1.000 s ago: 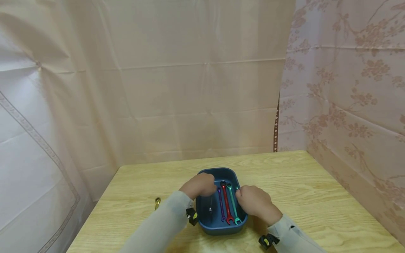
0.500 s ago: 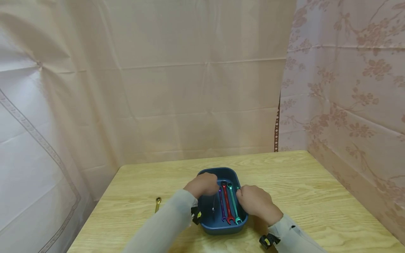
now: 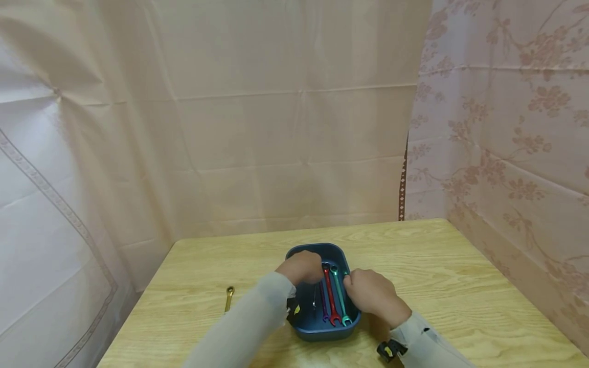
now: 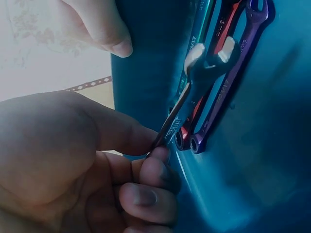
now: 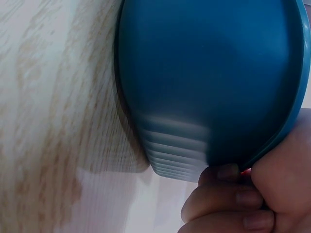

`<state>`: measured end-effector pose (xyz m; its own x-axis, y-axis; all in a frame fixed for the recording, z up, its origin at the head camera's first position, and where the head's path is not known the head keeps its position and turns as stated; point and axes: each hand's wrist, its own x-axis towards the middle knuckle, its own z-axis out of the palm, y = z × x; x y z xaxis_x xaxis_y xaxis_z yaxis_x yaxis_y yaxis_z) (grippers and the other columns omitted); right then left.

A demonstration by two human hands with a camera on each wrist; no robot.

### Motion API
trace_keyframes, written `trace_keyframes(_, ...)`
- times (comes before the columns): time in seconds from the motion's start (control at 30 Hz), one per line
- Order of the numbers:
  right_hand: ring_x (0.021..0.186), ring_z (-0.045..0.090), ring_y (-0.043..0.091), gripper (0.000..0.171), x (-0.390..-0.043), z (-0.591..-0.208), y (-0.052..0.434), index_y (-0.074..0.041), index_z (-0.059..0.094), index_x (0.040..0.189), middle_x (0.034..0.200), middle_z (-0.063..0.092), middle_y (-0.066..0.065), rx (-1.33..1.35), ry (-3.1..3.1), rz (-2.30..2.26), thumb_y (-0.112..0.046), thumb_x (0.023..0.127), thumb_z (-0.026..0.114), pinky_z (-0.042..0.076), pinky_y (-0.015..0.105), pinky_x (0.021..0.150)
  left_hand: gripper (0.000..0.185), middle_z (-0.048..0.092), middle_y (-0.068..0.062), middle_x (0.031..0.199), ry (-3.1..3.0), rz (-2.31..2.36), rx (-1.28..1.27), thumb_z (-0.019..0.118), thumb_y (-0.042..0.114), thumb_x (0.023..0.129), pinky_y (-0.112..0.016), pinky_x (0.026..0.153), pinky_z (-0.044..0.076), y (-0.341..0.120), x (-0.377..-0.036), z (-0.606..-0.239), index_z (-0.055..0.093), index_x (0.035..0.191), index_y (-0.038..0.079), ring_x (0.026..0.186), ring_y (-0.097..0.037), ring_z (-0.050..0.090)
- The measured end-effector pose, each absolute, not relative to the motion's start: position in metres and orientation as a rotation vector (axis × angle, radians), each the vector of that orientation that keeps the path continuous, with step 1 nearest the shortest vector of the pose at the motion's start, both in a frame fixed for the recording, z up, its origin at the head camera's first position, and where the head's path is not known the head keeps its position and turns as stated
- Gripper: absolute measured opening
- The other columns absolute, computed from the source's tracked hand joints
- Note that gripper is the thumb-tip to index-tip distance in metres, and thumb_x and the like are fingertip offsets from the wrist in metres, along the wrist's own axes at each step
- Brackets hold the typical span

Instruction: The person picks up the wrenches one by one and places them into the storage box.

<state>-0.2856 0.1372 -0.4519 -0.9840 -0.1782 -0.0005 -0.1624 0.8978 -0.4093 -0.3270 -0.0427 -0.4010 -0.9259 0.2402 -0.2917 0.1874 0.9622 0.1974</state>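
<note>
My left hand (image 3: 301, 267) is inside the dark blue bin (image 3: 322, 336), above its floor. Between thumb and fingers it pinches a silver combination wrench (image 4: 208, 73), whose open end points away from the hand. Beneath lie a purple wrench (image 4: 233, 80), a red wrench (image 3: 331, 299) and a green wrench (image 3: 340, 296), side by side along the bin's right half. My right hand (image 3: 371, 297) grips the bin's right rim, thumb inside and fingers curled on the outer wall. The left hand hides the purple wrench's far end in the head view.
A gold wrench (image 3: 229, 297) lies on the wooden table (image 3: 437, 291) left of the bin, partly covered by my left sleeve (image 3: 248, 317). A beige curtain (image 3: 276, 153) hangs behind the table, and a floral curtain (image 3: 520, 168) borders the right side.
My left hand has shifted right with the silver wrench, closer to the purple wrench. The right hand stays on the rim, and the bin has hardly moved.
</note>
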Motion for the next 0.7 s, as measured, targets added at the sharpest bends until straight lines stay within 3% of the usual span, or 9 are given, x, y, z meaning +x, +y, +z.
trace_keyframes(0.7, 0.052, 0.049, 0.018, 0.045, -0.287, -0.452, 0.136, -0.017, 0.054, 0.066, 0.061, 0.052, 0.001, -0.294, 3.053, -0.621, -0.034, 0.107, 0.042, 0.035, 0.033, 0.046, 0.018, 0.066, -0.007, 0.086, 2.743, 0.294, 0.195, 0.062, 0.021, 0.1, -0.039, 0.078, 0.051, -0.041, -0.339, -0.42, 0.073, 0.096, 0.008, 0.076, -0.023, 0.061)
